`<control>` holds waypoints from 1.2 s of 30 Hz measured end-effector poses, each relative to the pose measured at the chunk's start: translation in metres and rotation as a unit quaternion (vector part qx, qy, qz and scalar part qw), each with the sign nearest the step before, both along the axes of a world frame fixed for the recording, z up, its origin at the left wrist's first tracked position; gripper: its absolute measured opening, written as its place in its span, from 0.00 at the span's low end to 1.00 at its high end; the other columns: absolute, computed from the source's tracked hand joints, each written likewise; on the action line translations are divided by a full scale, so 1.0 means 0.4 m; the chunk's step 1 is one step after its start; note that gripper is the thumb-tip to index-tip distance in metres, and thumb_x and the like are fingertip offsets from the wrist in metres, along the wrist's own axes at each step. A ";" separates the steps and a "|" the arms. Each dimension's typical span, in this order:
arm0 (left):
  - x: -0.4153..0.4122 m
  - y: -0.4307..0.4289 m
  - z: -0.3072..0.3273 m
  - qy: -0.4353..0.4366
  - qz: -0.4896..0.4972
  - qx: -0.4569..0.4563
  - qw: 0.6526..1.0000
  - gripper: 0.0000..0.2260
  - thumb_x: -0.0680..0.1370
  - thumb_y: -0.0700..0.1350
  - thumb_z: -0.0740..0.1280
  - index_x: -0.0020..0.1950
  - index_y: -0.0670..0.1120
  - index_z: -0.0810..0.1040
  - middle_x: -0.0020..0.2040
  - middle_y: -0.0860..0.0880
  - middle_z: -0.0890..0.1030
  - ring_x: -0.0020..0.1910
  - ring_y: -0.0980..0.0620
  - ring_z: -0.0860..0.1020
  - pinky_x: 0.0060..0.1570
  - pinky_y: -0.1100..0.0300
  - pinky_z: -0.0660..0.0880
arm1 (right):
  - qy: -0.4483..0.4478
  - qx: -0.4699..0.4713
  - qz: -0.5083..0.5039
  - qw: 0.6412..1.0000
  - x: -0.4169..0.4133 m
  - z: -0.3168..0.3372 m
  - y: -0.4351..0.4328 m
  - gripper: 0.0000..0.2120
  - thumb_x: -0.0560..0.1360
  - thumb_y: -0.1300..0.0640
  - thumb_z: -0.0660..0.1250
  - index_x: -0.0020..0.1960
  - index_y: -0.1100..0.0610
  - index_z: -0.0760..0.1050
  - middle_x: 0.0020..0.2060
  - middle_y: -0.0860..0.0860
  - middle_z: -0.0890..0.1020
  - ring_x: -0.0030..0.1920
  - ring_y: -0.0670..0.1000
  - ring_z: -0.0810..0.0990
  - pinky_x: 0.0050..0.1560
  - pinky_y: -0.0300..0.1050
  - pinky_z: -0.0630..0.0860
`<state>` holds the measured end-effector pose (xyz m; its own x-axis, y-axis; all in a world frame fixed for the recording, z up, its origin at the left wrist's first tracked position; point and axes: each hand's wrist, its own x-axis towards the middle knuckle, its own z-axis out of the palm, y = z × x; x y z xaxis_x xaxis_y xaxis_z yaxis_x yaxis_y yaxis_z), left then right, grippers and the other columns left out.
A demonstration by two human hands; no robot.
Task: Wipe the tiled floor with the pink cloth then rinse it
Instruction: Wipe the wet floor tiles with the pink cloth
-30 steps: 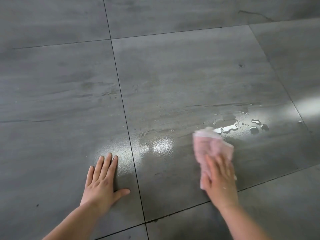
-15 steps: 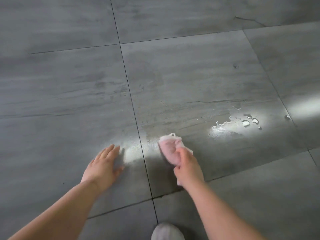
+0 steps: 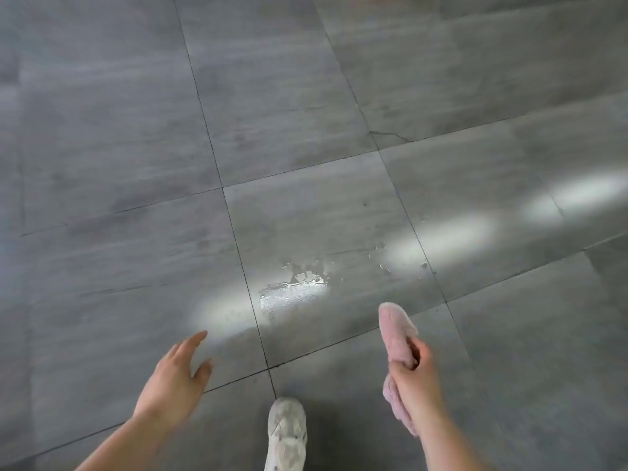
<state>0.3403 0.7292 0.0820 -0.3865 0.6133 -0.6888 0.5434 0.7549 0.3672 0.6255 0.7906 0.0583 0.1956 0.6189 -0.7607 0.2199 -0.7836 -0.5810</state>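
Pale scuffed shoe (image 3: pixel 286 433) at bottom centre, toe forward — wet patch (image 3: pixel 295 292) ahead, droplets (image 3: pixel 424 265) near

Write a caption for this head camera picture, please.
Right hand grips a pink cloth near a wet patch on the tiled floor; left hand open beside a shoe.

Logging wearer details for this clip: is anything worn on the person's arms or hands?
Nothing visible: the left hand and right hand are ungloved, both forearms are bare with no sleeves in frame, and no watch, bracelet or ring shows.
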 end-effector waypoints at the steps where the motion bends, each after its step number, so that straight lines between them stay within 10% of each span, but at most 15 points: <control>1: 0.001 0.003 0.035 0.004 0.008 0.003 1.000 0.21 0.77 0.43 0.61 0.70 0.49 0.63 0.70 0.46 0.68 0.69 0.46 0.66 0.64 0.51 0.66 | -0.002 0.004 -0.009 1.000 0.012 0.040 0.012 0.20 0.76 0.69 0.57 0.67 0.59 0.64 0.36 0.53 0.71 0.17 0.37 0.73 0.17 0.31 0.69; 15: -0.017 0.241 -0.023 0.028 -0.104 -0.027 0.994 0.20 0.79 0.46 0.56 0.71 0.51 0.60 0.71 0.48 0.66 0.70 0.48 0.64 0.67 0.54 0.64 | -0.034 0.042 -0.037 0.998 0.005 0.040 0.259 0.19 0.77 0.69 0.56 0.66 0.60 0.64 0.42 0.58 0.72 0.29 0.53 0.69 0.26 0.42 0.69; 21: 0.045 0.420 -0.366 0.028 -0.174 -0.010 0.984 0.22 0.79 0.47 0.57 0.72 0.52 0.57 0.73 0.51 0.63 0.71 0.49 0.63 0.68 0.56 0.62 | -0.140 0.079 0.004 0.987 0.054 -0.286 0.415 0.14 0.74 0.71 0.56 0.57 0.61 0.69 0.28 0.57 0.74 0.25 0.52 0.72 0.27 0.39 0.70; 26: 0.030 0.521 -0.729 0.046 -0.199 0.032 0.978 0.25 0.77 0.48 0.61 0.73 0.51 0.56 0.74 0.51 0.60 0.72 0.48 0.60 0.70 0.54 0.60 | -0.241 0.135 0.121 0.953 0.060 -0.696 0.510 0.21 0.73 0.66 0.61 0.65 0.59 0.68 0.57 0.58 0.77 0.55 0.59 0.75 0.50 0.45 0.69; 29: -0.028 0.553 -0.920 0.068 -0.227 0.019 0.971 0.38 0.69 0.60 0.66 0.74 0.51 0.53 0.76 0.50 0.53 0.75 0.48 0.53 0.73 0.54 0.53 | -0.253 0.146 0.195 0.936 0.037 -0.901 0.523 0.20 0.72 0.68 0.62 0.64 0.61 0.70 0.61 0.59 0.73 0.56 0.56 0.73 0.50 0.40 0.66; 32: -0.087 0.562 -1.032 0.063 -0.223 0.029 0.972 0.59 0.47 0.72 0.59 0.75 0.51 0.47 0.77 0.51 0.47 0.76 0.52 0.44 0.74 0.55 0.46 | -0.280 0.249 0.279 0.884 0.013 -1.037 0.500 0.18 0.67 0.63 0.59 0.57 0.61 0.72 0.56 0.57 0.73 0.51 0.56 0.71 0.49 0.39 0.67; 36: -0.140 0.524 -1.099 0.058 -0.250 0.070 0.964 0.60 0.45 0.71 0.55 0.66 0.45 0.29 0.70 0.58 0.36 0.68 0.62 0.34 0.64 0.69 0.26 | -0.278 0.422 0.446 0.738 -0.001 -1.111 0.455 0.20 0.61 0.55 0.56 0.53 0.55 0.68 0.53 0.53 0.69 0.51 0.53 0.69 0.46 0.42 0.76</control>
